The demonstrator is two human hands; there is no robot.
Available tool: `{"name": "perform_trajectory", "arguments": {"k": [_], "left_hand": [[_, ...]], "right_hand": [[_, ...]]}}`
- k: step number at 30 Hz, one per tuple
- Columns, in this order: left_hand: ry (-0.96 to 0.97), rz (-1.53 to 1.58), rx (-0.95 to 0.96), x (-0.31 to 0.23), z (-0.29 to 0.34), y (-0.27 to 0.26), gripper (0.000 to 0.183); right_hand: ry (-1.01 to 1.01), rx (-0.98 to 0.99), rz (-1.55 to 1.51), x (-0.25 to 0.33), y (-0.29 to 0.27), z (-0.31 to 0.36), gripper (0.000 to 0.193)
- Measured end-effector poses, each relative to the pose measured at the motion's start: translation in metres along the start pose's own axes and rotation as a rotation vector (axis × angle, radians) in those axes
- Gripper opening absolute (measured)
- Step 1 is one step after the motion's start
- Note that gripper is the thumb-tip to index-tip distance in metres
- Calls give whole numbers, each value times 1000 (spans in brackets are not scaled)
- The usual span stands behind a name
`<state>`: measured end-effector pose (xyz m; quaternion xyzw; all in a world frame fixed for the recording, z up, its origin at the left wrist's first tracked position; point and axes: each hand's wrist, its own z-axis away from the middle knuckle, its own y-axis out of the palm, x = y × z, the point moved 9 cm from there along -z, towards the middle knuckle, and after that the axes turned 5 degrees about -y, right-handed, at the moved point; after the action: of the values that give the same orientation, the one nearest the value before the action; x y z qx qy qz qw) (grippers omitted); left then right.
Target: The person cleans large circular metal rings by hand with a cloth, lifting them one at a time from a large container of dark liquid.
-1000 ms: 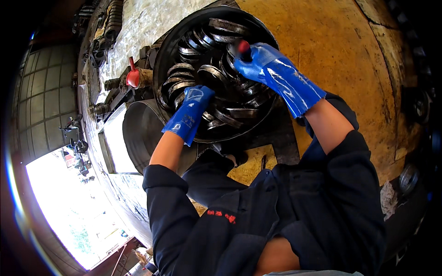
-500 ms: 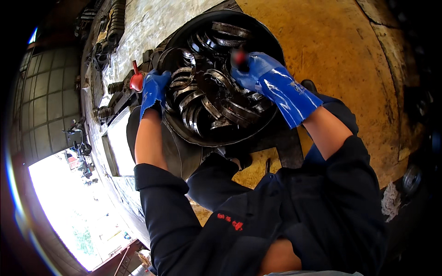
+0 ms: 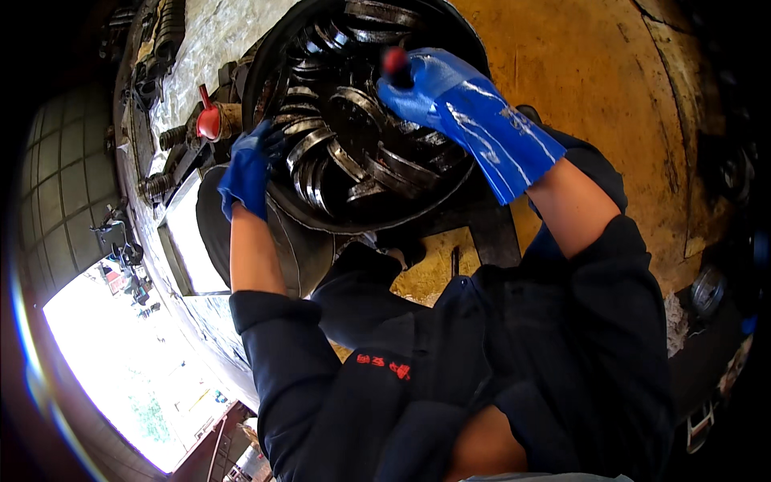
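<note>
A large round black tub (image 3: 377, 224) holds many dark, oily metal rings (image 3: 351, 161), stacked and tilted against one another. My right hand (image 3: 446, 92), in a long blue rubber glove, is above the tub's right side. It is closed round a dark handle with a red end (image 3: 395, 61); that end is blurred and the rest of the tool is hidden. My left hand (image 3: 247, 170), gloved in blue too, lies at the tub's left rim. Its fingers stretch out toward the nearest rings, holding nothing that I can see.
A red funnel-shaped scoop (image 3: 209, 120) stands left of the tub among ribbed metal parts (image 3: 154, 185). Yellow, stained floor plating (image 3: 578, 80) lies to the right. A dark round drum (image 3: 297, 257) sits below the left rim. Bright light enters at lower left.
The tub and my right hand sit farther up and left in the picture. My left hand has moved slightly down and left, its fingers now reaching over the rim.
</note>
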<state>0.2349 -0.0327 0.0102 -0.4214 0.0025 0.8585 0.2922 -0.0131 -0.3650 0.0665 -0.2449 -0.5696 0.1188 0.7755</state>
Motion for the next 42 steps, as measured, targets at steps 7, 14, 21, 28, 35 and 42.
{"name": "perform_trajectory", "arguments": {"k": [7,14,21,28,35,42], "left_hand": [[751,-1410,295,-12,122,226,77],[1159,-1667,360,43,139,283,53],[650,-1395,846,73,83,285,29],[771,-1941,643,77,142,265,23],[256,-1913,355,5,174,227,34],[212,-1280,-22,-72,159,124,67]], "right_hand": [[38,-58,59,-9,-19,3,37],[-10,-96,25,-9,-16,-2,30],[24,-121,39,-11,-24,-1,31],[-13,-141,13,-6,-33,7,35],[15,-110,-26,-5,-38,12,40],[-143,-128,55,-7,-14,-13,26]]}}
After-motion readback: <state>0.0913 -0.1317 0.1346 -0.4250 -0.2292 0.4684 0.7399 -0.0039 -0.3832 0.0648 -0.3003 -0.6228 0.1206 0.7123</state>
